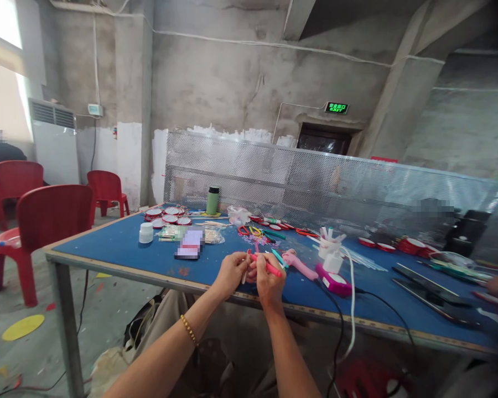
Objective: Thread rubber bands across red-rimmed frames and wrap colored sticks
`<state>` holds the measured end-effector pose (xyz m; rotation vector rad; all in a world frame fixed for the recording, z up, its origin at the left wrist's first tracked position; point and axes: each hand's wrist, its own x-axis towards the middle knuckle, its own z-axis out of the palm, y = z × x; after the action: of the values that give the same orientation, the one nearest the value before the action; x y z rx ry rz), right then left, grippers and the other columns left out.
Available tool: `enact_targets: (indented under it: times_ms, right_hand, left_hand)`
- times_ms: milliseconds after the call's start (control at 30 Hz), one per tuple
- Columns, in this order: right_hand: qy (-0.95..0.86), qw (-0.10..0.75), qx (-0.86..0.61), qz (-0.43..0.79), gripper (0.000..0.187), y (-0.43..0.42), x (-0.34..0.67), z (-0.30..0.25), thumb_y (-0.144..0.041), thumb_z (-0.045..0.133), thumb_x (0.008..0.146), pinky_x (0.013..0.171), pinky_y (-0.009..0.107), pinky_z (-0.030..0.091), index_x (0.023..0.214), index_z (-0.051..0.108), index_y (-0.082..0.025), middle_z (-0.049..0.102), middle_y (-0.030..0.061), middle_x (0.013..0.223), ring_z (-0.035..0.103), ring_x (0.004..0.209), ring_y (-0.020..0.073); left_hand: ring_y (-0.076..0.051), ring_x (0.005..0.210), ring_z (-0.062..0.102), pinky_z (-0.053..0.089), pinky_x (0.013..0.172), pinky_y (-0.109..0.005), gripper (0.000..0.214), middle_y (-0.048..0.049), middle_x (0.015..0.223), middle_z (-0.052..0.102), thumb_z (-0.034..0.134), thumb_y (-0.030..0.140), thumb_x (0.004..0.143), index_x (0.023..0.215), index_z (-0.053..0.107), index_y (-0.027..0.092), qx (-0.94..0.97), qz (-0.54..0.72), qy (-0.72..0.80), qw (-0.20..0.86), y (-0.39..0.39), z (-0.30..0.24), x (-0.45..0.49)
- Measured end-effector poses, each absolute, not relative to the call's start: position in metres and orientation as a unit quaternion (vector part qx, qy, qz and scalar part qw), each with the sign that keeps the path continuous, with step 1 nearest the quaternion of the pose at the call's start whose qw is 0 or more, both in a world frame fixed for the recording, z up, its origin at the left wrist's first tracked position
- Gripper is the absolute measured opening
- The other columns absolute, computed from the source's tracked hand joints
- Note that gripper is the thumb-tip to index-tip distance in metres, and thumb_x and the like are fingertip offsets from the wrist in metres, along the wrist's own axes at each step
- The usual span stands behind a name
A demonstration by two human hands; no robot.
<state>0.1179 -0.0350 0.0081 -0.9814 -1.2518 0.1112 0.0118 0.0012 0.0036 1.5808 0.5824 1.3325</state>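
Note:
Both my hands are close together above the table's front edge. My right hand is closed around a pinkish-red, pen-shaped thing, which slants down to the right. My left hand, bent at the fingers, pinches a thin pale stick beside the red tip; the fingers partly hide the contact. Just right of my right hand lie a teal pen-like thing and a pink glue gun. Behind my hands are scissors with coloured handles.
On the blue table stand a white bottle, a phone, a green tumbler and red-rimmed discs. A magenta box with cables sits right. A perforated metal screen closes the back. Red chairs stand left.

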Motion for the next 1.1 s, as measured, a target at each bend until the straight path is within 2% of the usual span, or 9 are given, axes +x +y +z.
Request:
enact_targets:
  times_ms: [733, 1100]
  right_hand:
    - [-0.563, 0.691, -0.451, 0.041, 0.030, -0.0325, 0.1206, 0.0055, -0.041, 0.051, 0.094, 0.048, 0.024, 0.050, 0.079, 0.063, -0.019, 0.065, 0.0012, 0.063, 0.061, 0.051, 0.0150]
    - [-0.568, 0.693, -0.442, 0.046, 0.031, -0.0344, 0.1193, 0.0077, -0.041, 0.050, 0.094, 0.047, 0.024, 0.050, 0.076, 0.061, -0.019, 0.064, 0.0003, 0.061, 0.059, 0.045, 0.0136]
  left_hand:
    - [-0.011, 0.052, 0.046, 0.040, 0.049, -0.021, 0.046, 0.0012, 0.058, 0.054, 0.062, 0.060, 0.078, 0.067, 0.062, 0.015, 0.641, 0.541, 0.242, 0.488, -0.0010, 0.0062, 0.0116]
    - [-0.011, 0.050, 0.048, 0.042, 0.047, -0.021, 0.045, 0.0008, 0.057, 0.056, 0.064, 0.059, 0.077, 0.072, 0.064, 0.014, 0.627, 0.541, 0.228, 0.513, -0.0041, 0.0073, 0.0126]
